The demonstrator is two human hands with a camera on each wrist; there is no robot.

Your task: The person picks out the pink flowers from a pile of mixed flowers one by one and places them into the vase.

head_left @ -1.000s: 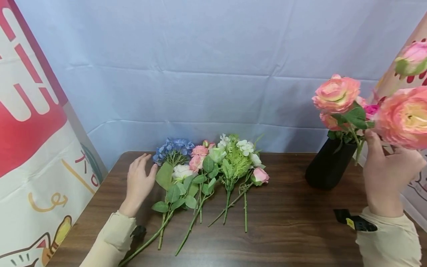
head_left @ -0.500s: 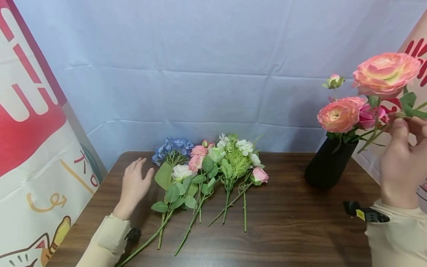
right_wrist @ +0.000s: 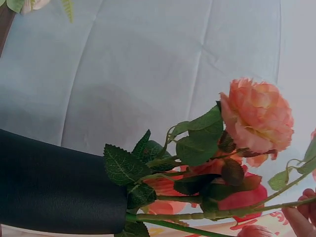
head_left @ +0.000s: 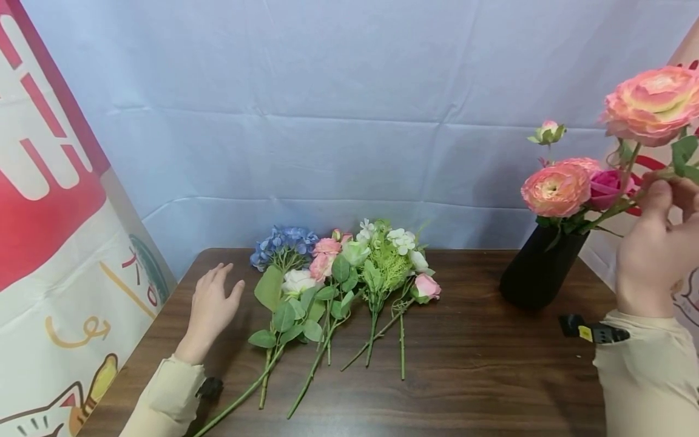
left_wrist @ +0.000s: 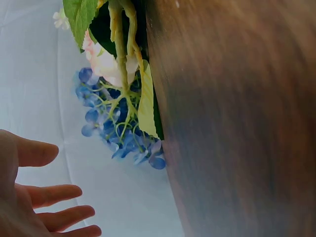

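Note:
On the right my right hand [head_left: 658, 243] pinches the stem [right_wrist: 237, 213] of a large peach-pink ranunculus [head_left: 655, 103] between thumb and fingers. In the right wrist view that stem runs to the mouth of a black vase [right_wrist: 59, 182], where its lower end is hidden. The vase stands upright on the table and holds another peach-pink ranunculus [head_left: 556, 189], a magenta rose [head_left: 607, 188] and a small bud [head_left: 548, 132]. My left hand [head_left: 210, 309] is over the table's left side, fingers extended and holding nothing, left of a blue hydrangea [head_left: 284, 246].
Several artificial stems lie mid-table [head_left: 480, 358]: a white rose [head_left: 298, 281], pink flowers [head_left: 326, 246], a white-and-green spray [head_left: 389, 270] and a pink rosebud [head_left: 426, 287]. A pale blue cloth [head_left: 349, 121] hangs behind; a printed cloth [head_left: 49, 291] hangs at the left.
My right hand has moved right and up with the ranunculus; its stem end, visible beside the vase half a second ago, is now hidden at the mouth. My left hand has drifted left from the hydrangea.

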